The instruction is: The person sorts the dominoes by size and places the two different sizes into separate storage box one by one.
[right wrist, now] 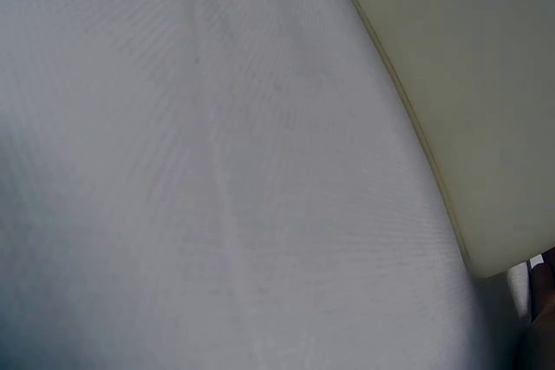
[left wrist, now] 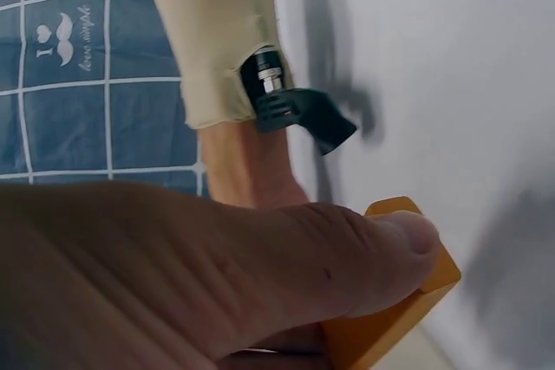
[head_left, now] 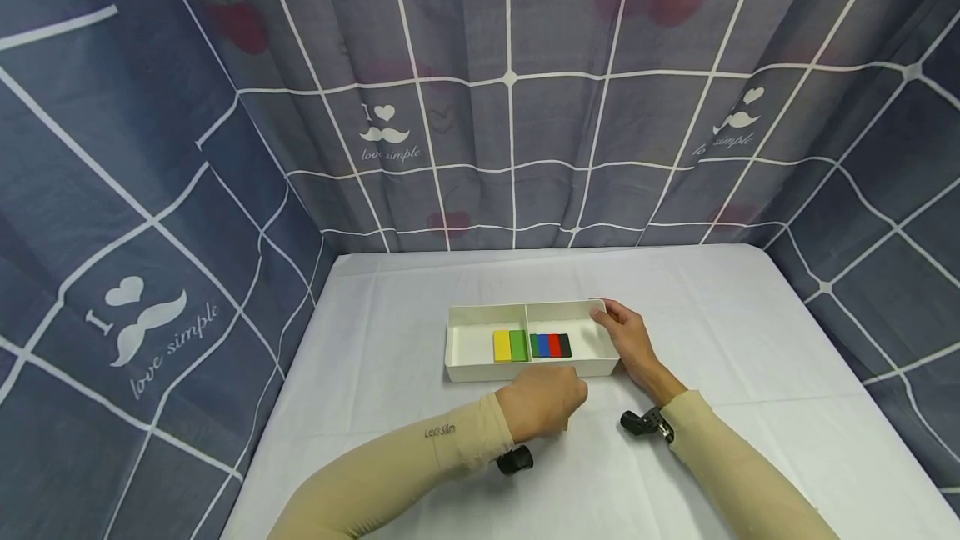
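Note:
A white two-compartment tray (head_left: pixel 486 372) rests on the table. Its left compartment has a yellow block (head_left: pixel 502 347) and a light green block (head_left: pixel 518 346). In the right one, green, blue (head_left: pixel 543 346), red (head_left: pixel 554 346) and black (head_left: pixel 565 346) pieces stand in a row against the divider. My left hand (head_left: pixel 542 401) is in front of the tray and pinches an orange-yellow block (left wrist: pixel 381 327) under its thumb; the other fingers are mostly hidden. My right hand (head_left: pixel 628 344) grips the tray's right end, thumb at the rim. The tray's outer wall (right wrist: pixel 486 110) fills the right wrist view's upper right.
A white cloth (head_left: pixel 390 340) covers the table. Grey-blue checked curtains (head_left: pixel 465 132) hang behind it and at both sides. Black wrist devices (head_left: pixel 515 460) are worn at both wrists, below the hands.

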The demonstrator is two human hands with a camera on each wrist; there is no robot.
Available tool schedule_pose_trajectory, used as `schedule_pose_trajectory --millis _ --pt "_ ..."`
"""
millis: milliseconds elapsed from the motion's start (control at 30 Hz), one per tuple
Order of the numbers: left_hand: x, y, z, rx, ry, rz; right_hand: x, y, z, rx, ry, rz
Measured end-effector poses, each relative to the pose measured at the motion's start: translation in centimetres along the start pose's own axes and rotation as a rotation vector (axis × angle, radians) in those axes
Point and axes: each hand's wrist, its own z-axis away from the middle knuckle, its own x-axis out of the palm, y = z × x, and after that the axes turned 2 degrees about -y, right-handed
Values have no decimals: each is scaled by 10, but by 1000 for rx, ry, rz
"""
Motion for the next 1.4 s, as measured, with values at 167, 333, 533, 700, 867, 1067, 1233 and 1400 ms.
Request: schedule_pose_trajectory --millis 167,333,533,700,867,1067,1233,1400 --pt "-12 -7 5 -11 -9 15 -1 -1 2 -3 -3 8" --pt "-19 -13 7 -28 -18 45 -1 1 1 -13 -11 -4" --pt "-26 -23 9 -56 -46 85 -2 3 0 -22 -12 -16" --pt "-32 -34 11 -88 -50 96 -2 3 1 -21 -8 -3" --pt "-39 -46 15 -122 -42 138 -1 3 0 -18 -1 4" --pt "-46 -63 21 -151 -3 187 -2 2 0 -7 6 10" --pt "-48 -76 25 -171 4 183 -1 1 1 -3 2 21" --pt "-51 -86 28 -190 9 201 -1 0 1 0 -6 26"
